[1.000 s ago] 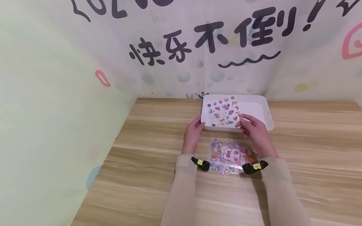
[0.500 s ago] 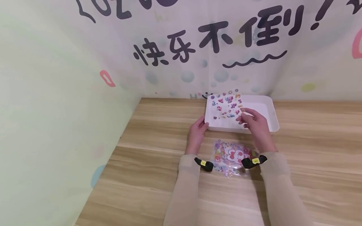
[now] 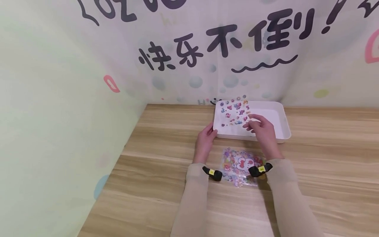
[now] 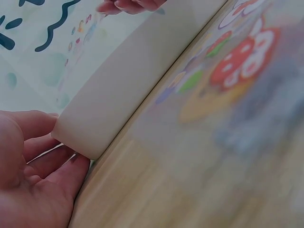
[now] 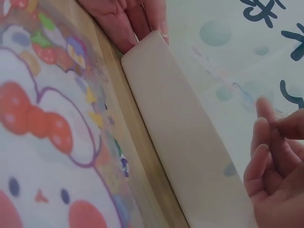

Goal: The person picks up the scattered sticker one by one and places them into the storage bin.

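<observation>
1. The sticker sheet [image 3: 235, 116], clear and dotted with small coloured stickers, stands propped in the left half of the white tray [image 3: 282, 126], tilted up from the tray floor toward the far rim.
2. Our right hand [image 3: 261, 128] is at the sheet's lower right part, with thumb and forefinger brought together in a narrow pinch. The right wrist view shows those fingers [image 5: 266, 142] curled toward each other, but we cannot tell whether the grip has a sticker, the sheet's edge or nothing at all between them.
3. Our left hand [image 3: 206, 138] steadies the tray: in the left wrist view the fingers [image 4: 45, 159] wrap the tray's near left corner [image 4: 78, 137], thumb on one side and fingers under the other, so this grip is closed on the tray itself.
4. Just nearer us than both grips, between the wrists, a second packet with a cartoon face and red bow [image 3: 242, 164] lies flat on the desk [image 3: 160, 141], close beside the tray's near wall but not in it.
5. We judge the step in hand to be peeling or picking one small sticker off the sheet while the tray is held from sliding.
6. The next move calls for a fine fingertip pinch on a sticker's edge, a slow lift away from the backing, and steady pressure from the left grip.
</observation>
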